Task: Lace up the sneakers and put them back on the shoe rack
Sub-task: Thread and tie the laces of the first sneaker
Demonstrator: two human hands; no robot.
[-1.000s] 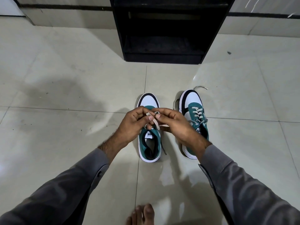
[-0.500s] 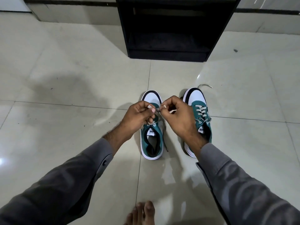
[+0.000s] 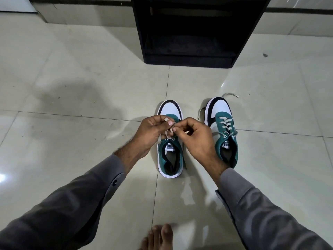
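Observation:
Two teal, white and black sneakers stand side by side on the tiled floor, toes pointing away from me. Over the left sneaker (image 3: pixel 170 156) my left hand (image 3: pixel 153 130) and my right hand (image 3: pixel 195 138) meet, both pinching its beige lace (image 3: pixel 168 135) above the eyelets; a loop of lace hangs under my left fingers. The right sneaker (image 3: pixel 224 127) is laced, and its loose lace ends (image 3: pixel 230 95) trail on the floor by the toe. The black shoe rack (image 3: pixel 189 31) stands just beyond the shoes with a dark, open bottom shelf.
My bare foot (image 3: pixel 158 238) shows at the bottom edge. Glossy cream floor tiles (image 3: pixel 72 105) stretch to both sides. A wall with a dark stripe (image 3: pixel 81 2) runs behind the rack. A small dark speck (image 3: pixel 265 55) lies on the floor at the right.
My hands have stayed over the left sneaker, shifting their pinch on the lace; a loop now hangs below my left fingers. The camera has tipped slightly, bringing the rack nearer the top.

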